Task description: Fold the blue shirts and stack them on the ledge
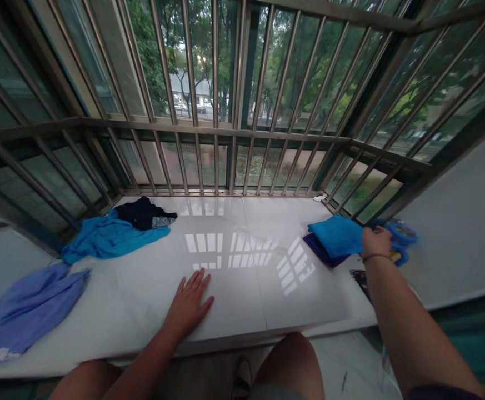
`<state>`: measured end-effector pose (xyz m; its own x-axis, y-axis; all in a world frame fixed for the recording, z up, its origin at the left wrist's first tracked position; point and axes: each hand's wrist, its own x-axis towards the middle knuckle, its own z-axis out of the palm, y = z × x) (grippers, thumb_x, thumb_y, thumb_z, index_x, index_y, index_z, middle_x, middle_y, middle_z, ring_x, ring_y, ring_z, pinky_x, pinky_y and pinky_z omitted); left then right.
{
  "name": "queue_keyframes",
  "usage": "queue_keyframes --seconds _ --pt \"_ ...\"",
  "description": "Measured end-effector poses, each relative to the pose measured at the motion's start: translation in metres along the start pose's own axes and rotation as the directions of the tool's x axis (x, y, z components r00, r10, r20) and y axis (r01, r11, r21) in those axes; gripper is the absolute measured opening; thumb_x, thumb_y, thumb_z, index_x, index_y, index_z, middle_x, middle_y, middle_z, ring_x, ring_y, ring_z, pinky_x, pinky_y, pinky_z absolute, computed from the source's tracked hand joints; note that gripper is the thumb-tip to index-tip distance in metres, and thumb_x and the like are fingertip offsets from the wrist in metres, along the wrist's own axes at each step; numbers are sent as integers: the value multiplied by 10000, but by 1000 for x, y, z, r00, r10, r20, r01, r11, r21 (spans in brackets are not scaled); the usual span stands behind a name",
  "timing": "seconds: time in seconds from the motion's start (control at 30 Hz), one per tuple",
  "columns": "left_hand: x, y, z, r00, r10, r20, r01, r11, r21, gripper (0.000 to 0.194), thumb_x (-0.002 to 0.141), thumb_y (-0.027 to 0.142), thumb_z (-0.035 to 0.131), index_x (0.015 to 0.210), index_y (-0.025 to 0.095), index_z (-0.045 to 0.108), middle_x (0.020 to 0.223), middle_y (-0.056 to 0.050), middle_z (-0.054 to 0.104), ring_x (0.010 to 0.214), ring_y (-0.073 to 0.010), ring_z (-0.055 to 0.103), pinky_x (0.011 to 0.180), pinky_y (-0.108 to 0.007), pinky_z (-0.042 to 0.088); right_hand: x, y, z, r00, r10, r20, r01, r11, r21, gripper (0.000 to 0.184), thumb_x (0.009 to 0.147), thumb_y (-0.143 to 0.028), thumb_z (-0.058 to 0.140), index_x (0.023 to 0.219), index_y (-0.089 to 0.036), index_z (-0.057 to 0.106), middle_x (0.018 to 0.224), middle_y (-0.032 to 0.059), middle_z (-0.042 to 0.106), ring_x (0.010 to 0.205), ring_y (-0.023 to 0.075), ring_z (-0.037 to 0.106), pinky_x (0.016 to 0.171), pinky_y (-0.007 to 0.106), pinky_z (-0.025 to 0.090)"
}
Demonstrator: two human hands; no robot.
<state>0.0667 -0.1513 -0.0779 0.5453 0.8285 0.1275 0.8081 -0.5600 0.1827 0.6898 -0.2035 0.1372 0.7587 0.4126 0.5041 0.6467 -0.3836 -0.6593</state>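
Observation:
My left hand lies flat and open on the glossy white ledge, fingers stretched forward, holding nothing. My right hand reaches to the right end of the ledge and rests on the edge of a folded bright blue cloth. That cloth lies on top of a folded dark purple cloth. The right fingers are hidden behind the hand, beside blue and yellow objects that I cannot make out.
At the left, a loose teal garment, a black garment and a lavender garment lie crumpled. Metal window bars fence the ledge on three sides. My bare knees are below the front edge.

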Motion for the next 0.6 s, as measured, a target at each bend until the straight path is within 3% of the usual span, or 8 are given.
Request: queue_keyframes --seconds 0.07,0.17,0.2,0.27,0.37,0.47,0.6 --pt "0 1 0 1000 -8 -13 8 1000 -1 678 1095 547 479 1726 302 439 1827 -72 334 1675 -312 374 1370 -597 253 -41 3 13 998 21 56 -21 1000 15 563 1082 -524 548 1408 -69 605 1346 250 702 1212 351 690 1043 583 578" --pt "0 6 -7 1000 -21 -3 21 1000 -10 669 1086 525 504 1714 299 458 1822 -71 348 1672 -307 380 1372 -589 261 -137 2 42 962 -109 251 84 991 109 634 934 -669 650 1270 -131 668 1309 218 735 1255 370 686 1141 559 540" --pt "1 8 -10 1000 -24 5 24 1000 -14 670 1084 518 511 1713 294 459 1822 -72 346 1673 -305 379 1373 -589 262 -174 1 51 928 -187 324 142 977 156 649 907 -697 670 1254 -149 677 1304 210 740 1270 372 686 1171 552 526" --pt "1 10 -15 1000 -22 17 22 1000 -18 677 1079 506 521 1715 282 456 1824 -79 338 1676 -305 373 1373 -593 264 -243 1 66 822 -368 435 296 928 226 650 986 -718 568 1317 -166 657 1327 222 725 1294 381 679 1180 593 518" --pt "0 10 -15 1000 -11 11 11 1000 -19 686 1081 498 521 1721 264 446 1822 -97 339 1679 -313 366 1370 -604 267 -303 -1 79 758 -455 467 398 890 220 596 1055 -689 485 1327 -187 655 1377 225 704 1338 381 658 1187 610 516" --pt "-1 7 -10 1000 -3 -13 3 1000 -21 677 1092 497 502 1724 262 444 1817 -107 352 1676 -320 372 1368 -615 263 -289 -5 78 783 -408 468 366 912 183 563 1035 -655 511 1296 -186 677 1366 218 714 1348 374 646 1207 588 501" --pt "0 2 -5 1000 0 -30 -1 999 -36 662 1090 511 496 1707 271 477 1803 -105 386 1661 -331 401 1359 -626 278 -196 5 61 896 -224 384 225 973 44 599 976 -651 541 1265 -148 687 1319 237 719 1310 376 640 1197 560 491"
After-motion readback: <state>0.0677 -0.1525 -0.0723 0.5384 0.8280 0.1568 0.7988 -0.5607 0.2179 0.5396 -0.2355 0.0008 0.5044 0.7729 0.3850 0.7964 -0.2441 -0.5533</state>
